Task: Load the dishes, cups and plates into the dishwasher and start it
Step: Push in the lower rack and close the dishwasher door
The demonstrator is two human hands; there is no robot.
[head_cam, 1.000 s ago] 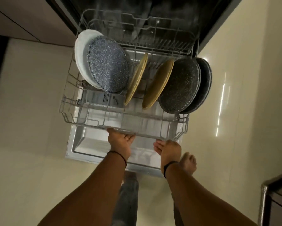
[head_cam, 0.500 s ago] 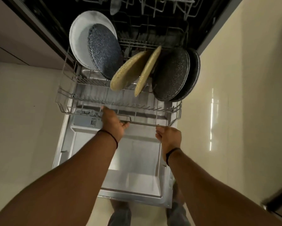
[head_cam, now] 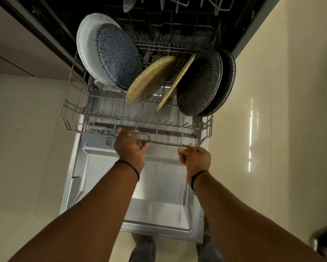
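Observation:
The dishwasher's grey wire lower rack (head_cam: 73, 118) is partly slid in over the open steel door (head_cam: 158, 186). In it stand a white plate (head_cam: 87, 44), a blue speckled plate (head_cam: 117, 55), two tan plates (head_cam: 151, 80) that lean over, and two dark speckled plates (head_cam: 200, 82). My left hand (head_cam: 129, 148) grips the rack's front rail near the middle. My right hand (head_cam: 195, 157) grips the same rail near its right corner.
The upper rack (head_cam: 177, 4) shows at the top edge inside the dark tub. Cabinet fronts (head_cam: 17, 50) run along the left, pale floor tiles (head_cam: 262, 129) lie on both sides, and a dark object (head_cam: 325, 241) sits at the lower right. My feet show below the door.
Both hands have moved the rack back toward the tub, baring more of the door. The two tan plates have tipped over to lean.

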